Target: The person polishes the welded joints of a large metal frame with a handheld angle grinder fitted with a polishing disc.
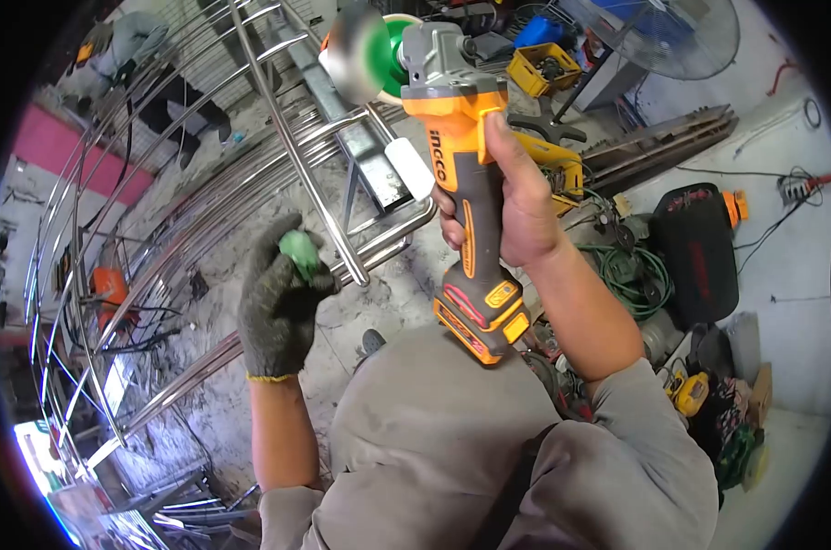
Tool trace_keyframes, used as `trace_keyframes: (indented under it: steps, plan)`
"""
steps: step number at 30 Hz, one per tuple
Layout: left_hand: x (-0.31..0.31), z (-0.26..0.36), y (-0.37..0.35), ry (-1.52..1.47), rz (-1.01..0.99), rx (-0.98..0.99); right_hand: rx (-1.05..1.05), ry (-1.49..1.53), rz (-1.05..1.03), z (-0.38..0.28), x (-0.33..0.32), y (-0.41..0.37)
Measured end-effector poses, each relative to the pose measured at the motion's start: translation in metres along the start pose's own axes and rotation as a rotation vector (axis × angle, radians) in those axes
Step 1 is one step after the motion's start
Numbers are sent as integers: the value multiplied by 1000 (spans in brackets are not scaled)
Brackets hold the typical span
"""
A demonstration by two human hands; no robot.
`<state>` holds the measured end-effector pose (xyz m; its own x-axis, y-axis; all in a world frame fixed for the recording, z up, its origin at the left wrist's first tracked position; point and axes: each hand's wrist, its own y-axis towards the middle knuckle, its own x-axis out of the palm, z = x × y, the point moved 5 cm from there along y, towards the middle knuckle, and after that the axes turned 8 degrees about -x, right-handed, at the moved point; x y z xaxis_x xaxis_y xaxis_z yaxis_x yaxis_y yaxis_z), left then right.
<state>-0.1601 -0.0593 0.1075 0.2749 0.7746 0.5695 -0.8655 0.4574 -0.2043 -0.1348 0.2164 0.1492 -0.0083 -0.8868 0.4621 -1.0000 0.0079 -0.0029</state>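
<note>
My right hand [521,197], bare, is wrapped round the grip of an orange, grey and black cordless angle grinder [470,183]. The grinder is held upright with its battery at the bottom, near my belly. At its head is a round wheel [365,57], green on one side and smeared at the front, apparently spinning. My left hand [282,298], in a dark work glove, is closed on a light green lump [299,252]; its exact kind is not clear. Close to the left hand are the ends of shiny bent metal tubes [328,220].
Long curved metal rods [191,170] fill the left side. Another person [145,78] bends over at the upper left. At right are a yellow crate [544,69], a fan [681,37], a green hose [631,280], a black case [695,252] and a yellow power tool [689,392].
</note>
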Motion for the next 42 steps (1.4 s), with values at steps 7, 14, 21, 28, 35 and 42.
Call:
trace_keyframes:
  steps: [7,14,21,28,35,42]
  plan:
    - [2,-33,-20,155,-5,-161,-273,-170,130,-16,19,-12]
    - [69,-39,-50,836,-155,-55,-483,-239,186,-29,38,-32]
    - [59,-38,-32,228,-233,-261,-462,-268,158,-40,39,-47]
    - [0,14,6,309,31,19,124,-282,-129,-26,21,-62]
    - [-13,26,7,333,134,139,224,-293,-74,3,41,-67]
    - [1,30,5,488,231,222,235,-380,-92,9,40,-64]
